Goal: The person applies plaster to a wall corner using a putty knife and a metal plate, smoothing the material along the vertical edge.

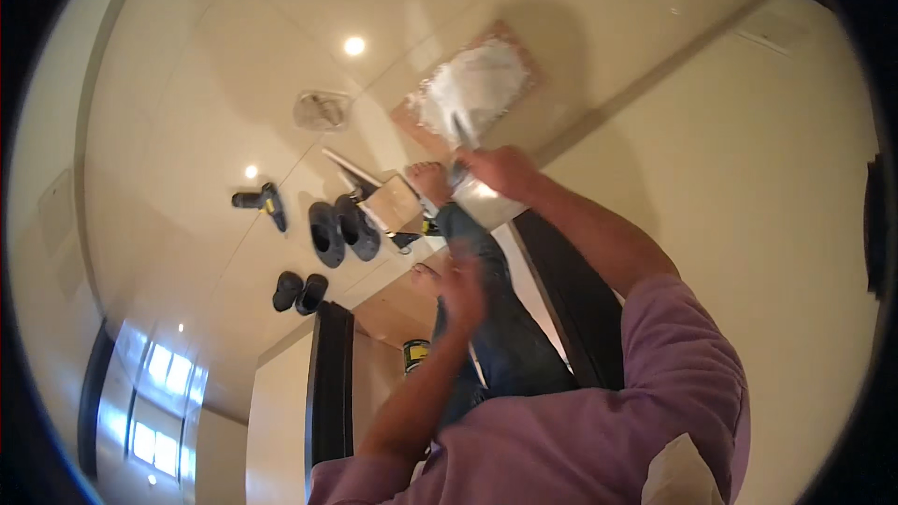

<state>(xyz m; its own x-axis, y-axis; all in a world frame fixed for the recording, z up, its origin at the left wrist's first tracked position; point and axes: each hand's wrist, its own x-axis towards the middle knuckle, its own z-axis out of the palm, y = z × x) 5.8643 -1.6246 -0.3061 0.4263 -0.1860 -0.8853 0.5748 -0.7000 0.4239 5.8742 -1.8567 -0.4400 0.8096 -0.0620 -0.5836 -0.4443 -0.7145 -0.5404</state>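
My right hand (503,171) is closed round the handle of a flat-bladed tool that looks like a putty knife (460,129). Its blade points at a reddish-brown panel (410,118) lying on the pale tiled floor, and I cannot tell whether the two touch. Thick white paste (477,82) covers most of that panel, leaving its corners bare. My left hand (463,292) is smeared by motion above my leg, near my bare foot, and its fingers cannot be made out.
A cordless drill (269,204), dark clogs (327,236) and small black shoes (301,293) lie to the left. Beside my feet is a tan block (393,204) among dark tools. A scrap of clear plastic (322,111) lies farther off. Below stands a yellow-labelled can (414,352).
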